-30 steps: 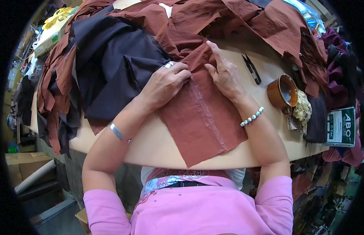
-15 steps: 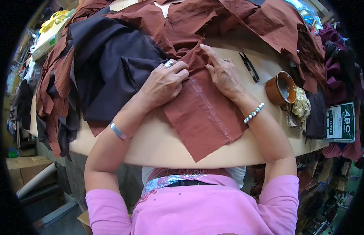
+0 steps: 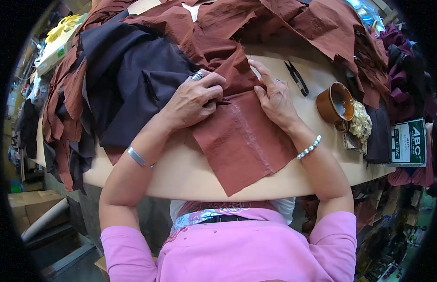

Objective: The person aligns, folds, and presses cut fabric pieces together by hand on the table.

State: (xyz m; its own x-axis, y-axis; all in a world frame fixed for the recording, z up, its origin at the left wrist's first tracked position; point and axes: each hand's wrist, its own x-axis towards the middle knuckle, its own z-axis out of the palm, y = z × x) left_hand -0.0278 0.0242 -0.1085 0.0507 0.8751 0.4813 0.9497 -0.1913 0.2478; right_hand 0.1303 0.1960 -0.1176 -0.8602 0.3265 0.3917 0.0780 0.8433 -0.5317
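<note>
A rust-brown cloth point(image 3: 246, 141) with a pale seam line hangs toward the table's front edge, its lower corner pointing at me. My left hand point(image 3: 196, 98) has its fingers curled and pinches the cloth's upper left part. At the cloth's upper right edge, my right hand point(image 3: 276, 98) presses thumb and forefinger on the fabric. A raised fold of the same brown cloth runs between the two hands. Dark navy cloth point(image 3: 133, 84) lies bunched to the left, touching my left hand.
Black thread snips point(image 3: 297, 79) lie right of my right hand. Beside them are a brown mug point(image 3: 336, 104), a crumpled yellowish lump point(image 3: 360, 124) and an ABC tin point(image 3: 408, 143). More brown cloth point(image 3: 317, 28) covers the table's point(image 3: 181, 183) far side.
My right thumb and fingers have moved down and right along the cloth's edge. The fold between the hands has opened wider, and the lower corner has shifted slightly left since half a second ago.
</note>
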